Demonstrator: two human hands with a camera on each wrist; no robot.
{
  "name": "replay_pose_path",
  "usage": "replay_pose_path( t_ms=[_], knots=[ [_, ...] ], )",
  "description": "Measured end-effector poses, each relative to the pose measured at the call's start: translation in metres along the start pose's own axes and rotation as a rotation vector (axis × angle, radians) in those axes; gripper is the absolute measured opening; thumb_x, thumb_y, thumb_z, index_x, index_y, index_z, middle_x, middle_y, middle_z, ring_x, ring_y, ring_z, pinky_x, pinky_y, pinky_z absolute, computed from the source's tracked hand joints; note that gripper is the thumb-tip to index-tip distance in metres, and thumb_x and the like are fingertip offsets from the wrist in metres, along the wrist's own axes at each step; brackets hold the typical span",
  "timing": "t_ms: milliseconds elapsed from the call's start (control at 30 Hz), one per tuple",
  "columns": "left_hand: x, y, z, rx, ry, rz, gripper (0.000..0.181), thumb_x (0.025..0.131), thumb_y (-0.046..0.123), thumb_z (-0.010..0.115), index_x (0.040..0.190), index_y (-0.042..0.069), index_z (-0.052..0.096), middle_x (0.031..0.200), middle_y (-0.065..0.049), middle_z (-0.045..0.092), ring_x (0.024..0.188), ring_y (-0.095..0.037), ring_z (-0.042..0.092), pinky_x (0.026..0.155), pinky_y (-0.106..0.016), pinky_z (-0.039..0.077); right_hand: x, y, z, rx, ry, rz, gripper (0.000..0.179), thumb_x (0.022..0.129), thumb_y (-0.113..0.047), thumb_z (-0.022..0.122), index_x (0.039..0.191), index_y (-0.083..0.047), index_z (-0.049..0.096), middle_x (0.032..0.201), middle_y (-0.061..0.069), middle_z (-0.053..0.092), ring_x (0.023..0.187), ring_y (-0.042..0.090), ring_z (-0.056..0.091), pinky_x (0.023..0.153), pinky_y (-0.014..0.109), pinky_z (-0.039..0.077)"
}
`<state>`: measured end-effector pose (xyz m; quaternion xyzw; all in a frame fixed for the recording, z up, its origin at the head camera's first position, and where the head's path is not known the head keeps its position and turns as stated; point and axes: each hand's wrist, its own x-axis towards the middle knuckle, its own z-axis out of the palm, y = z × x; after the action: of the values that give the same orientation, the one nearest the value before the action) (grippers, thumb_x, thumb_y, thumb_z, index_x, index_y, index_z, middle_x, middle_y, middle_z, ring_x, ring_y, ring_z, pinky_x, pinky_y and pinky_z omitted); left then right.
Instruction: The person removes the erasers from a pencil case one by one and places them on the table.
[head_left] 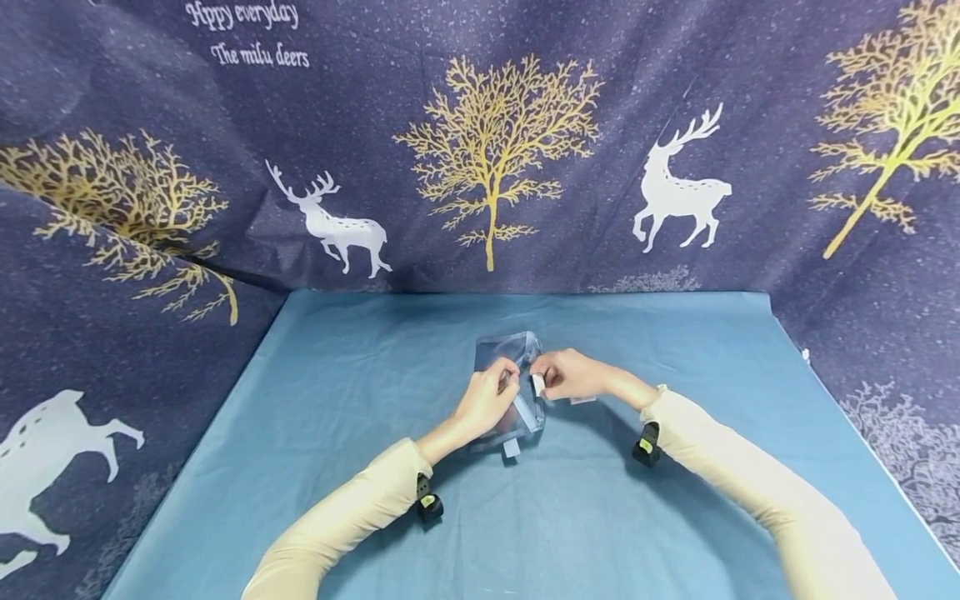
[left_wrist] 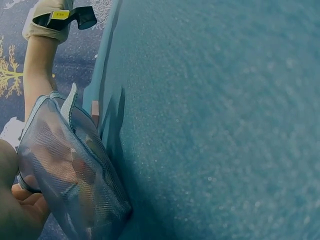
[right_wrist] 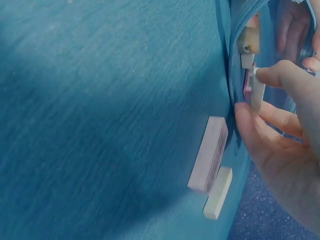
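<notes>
At the left of the room I see a dark cloth wall (head_left: 337,100), printed with white deer and golden trees. It stands along the left, far and right edges of the table (head_left: 600,517), which is covered in blue. The left sleeve (head_left: 337,517) is cream, and a small black device (head_left: 429,507) hangs under its cuff. The left hand (head_left: 480,406) has its fingers curled and grips the border of a mesh pouch (left_wrist: 70,165). This pouch is near the middle between the left and right edges of the table, closer to the far edge than to the right one. A pale tab (head_left: 512,450) sticks out at its near side. Inside, a beige piece (right_wrist: 248,41) can be seen at the opening; other contents are blurred by the mesh. The right hand (head_left: 573,373) pinches a small white block (right_wrist: 257,91) between thumb and fingers, just at the opening. Beside this hand, on the table, lie a long pale block (right_wrist: 208,154) and a shorter cream block (right_wrist: 218,194), very close together; I cannot tell if they touch. Furthest right comes the right sleeve (head_left: 765,483), also cream, with another black device (head_left: 647,443).
</notes>
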<state>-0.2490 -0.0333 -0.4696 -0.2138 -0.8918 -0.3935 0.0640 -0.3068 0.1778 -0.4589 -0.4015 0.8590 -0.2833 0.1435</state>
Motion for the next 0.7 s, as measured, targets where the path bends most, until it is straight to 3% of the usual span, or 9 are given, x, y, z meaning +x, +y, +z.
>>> replay_pose_path(
  t_ms=[700],
  knots=[
    [-0.001, 0.0, 0.003, 0.0, 0.028, 0.024, 0.021, 0.091, 0.02, 0.046, 0.102, 0.008, 0.059, 0.055, 0.006, 0.038, 0.044, -0.004, 0.027, 0.043, -0.019, 0.025, -0.018, 0.01, -0.01, 0.002, 0.047, 0.059, 0.035, 0.075, -0.01, 0.064, 0.109, -0.005, 0.061, 0.09, 0.002, 0.066, 0.076, 0.008, 0.063, 0.07, 0.019, 0.051]
  ],
)
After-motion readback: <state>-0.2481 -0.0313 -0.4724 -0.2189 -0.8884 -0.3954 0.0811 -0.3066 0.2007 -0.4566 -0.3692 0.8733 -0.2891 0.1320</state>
